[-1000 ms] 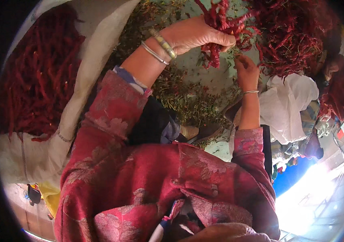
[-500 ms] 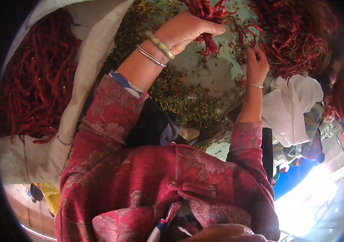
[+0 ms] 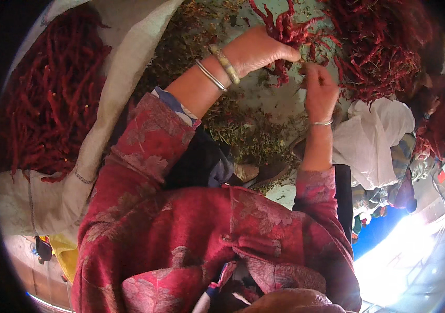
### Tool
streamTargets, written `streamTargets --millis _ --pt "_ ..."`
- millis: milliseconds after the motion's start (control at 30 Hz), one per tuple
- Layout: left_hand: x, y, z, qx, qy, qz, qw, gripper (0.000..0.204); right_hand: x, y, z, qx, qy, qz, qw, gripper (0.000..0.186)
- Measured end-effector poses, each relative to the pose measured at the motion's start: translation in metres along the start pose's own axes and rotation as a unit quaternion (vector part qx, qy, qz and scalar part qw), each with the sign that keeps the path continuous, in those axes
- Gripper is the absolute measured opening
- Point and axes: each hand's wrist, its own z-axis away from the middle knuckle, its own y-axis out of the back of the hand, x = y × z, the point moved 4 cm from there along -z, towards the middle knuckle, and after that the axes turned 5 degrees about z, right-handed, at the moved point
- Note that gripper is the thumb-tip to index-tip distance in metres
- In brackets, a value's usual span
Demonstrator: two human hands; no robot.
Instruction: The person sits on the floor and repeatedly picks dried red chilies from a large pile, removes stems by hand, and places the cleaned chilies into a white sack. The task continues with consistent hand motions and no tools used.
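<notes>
Dried red chillies (image 3: 291, 30) stick out in a bunch from my left hand (image 3: 264, 51), whose fingers are wrapped round them. Their tips point up and a few hang below my thumb. My right hand (image 3: 320, 93) is just to the right of that thumb, fingertips pinched together. Whatever sits in that pinch is too small or blurred to make out. Beyond my right hand rises a large heap of dried red chillies (image 3: 376, 62) with thin pale stalks among them.
To my left an open pale sack (image 3: 120, 78) holds more dried chillies (image 3: 50, 99). Stalks and scraps (image 3: 248, 130) litter the ground between my arms, near a shoe (image 3: 272, 172). White sacking (image 3: 371, 141) lies right of my right forearm, below the heap.
My left hand has shifted right and a little down with the chillies. The right hand has come left and down from the heap's edge, close to my left thumb.
</notes>
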Motion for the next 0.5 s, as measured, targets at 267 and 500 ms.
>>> streamTargets --millis 267,500 --pt "0.003 0.000 -0.001 -0.067 0.042 0.069 0.994 0.017 0.053 0.014 -0.063 0.076 0.073 0.338 0.935 0.022" --pt "0.003 0.006 0.001 0.026 0.054 0.036 0.998 0.015 0.053 0.016 -0.045 0.055 0.006 0.074 0.996 0.019"
